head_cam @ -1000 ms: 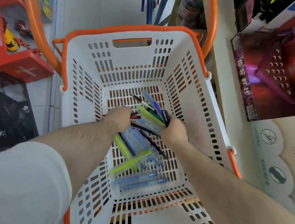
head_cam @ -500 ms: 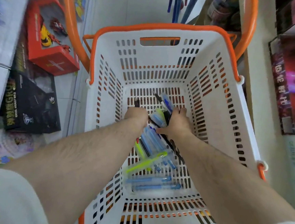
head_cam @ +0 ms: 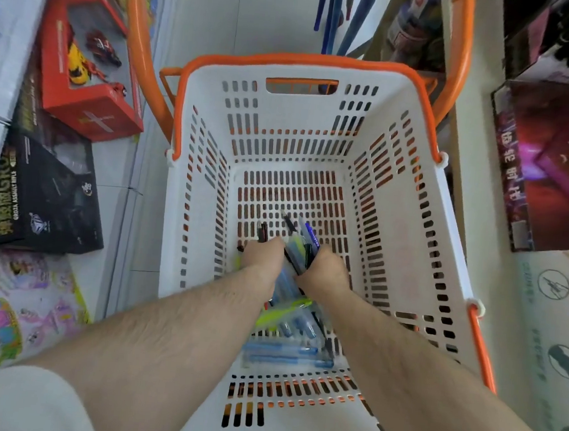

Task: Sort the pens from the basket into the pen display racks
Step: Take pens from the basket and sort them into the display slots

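Both your hands are deep in the white basket with the orange rim. Your right hand is clamped on a fanned bundle of pens, blue, black and pale green, tips pointing toward the far wall. Your left hand grips a couple of dark pens sticking up past the knuckles. More loose pens, blue and bright green, lie on the basket floor between your forearms, toward the near wall. A red toy box sits on the floor left of the basket.
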Demonstrator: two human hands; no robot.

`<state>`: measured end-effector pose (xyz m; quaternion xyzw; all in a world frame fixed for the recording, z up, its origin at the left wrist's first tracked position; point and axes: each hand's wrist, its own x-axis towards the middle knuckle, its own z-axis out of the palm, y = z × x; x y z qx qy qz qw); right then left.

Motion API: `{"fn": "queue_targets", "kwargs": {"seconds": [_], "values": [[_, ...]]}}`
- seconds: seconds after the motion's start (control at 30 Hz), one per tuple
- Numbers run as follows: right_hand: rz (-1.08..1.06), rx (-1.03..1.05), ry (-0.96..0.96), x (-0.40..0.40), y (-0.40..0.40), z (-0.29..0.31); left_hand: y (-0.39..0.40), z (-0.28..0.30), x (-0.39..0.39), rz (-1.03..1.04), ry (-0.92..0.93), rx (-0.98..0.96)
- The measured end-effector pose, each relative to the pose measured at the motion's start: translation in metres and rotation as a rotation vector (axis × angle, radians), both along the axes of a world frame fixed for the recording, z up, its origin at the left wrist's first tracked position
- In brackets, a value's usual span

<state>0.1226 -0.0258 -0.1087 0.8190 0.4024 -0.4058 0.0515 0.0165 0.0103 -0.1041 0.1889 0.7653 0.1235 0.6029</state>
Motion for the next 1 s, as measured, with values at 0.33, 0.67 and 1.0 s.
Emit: {"fn": "queue_targets", "kwargs": {"seconds": [0.33, 0.67, 1.0], "values": [[-0.556, 0.153, 0.36, 0.023, -0.008, 0.058, -0.02, 0.022, 0.01, 0.049, -0.175, 0.046], [-0.261, 0.39, 0.241, 0.002, -0.015, 0.118, -0.017, 0.1, 0.022, -0.187, -0.72, -0.004], [-0.066, 0.335, 0.151, 0.0, -0.031, 0.17, -0.032, 0.14, 0.027, -0.02, -1.011, -0.038]]}}
